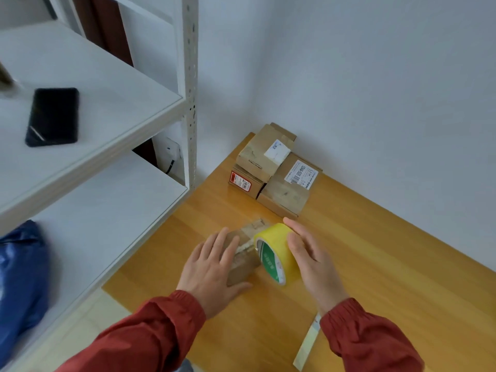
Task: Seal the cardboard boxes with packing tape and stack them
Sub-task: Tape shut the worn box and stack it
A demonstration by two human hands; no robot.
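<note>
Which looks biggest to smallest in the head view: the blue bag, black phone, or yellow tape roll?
1. blue bag, partly cut off by the frame.
2. black phone and yellow tape roll: about alike; the phone lies nearer the camera, so no ranking.

We see both arms covered down to the wrists by the long sleeves of a rust-red jacket, the left sleeve (150, 334) and the right sleeve (367, 342) alike in a smooth, faintly shiny cloth that lies in soft folds and creases. Each sleeve ends in a gathered elastic cuff, the left cuff (185, 304) and the right cuff (346, 308), where the cloth puckers into many small ridges round the wrist. Beyond the cuffs we find the left hand (212, 267) and the right hand (311, 261) bare, and the blur of the picture keeps any finer stitching from us.
</note>
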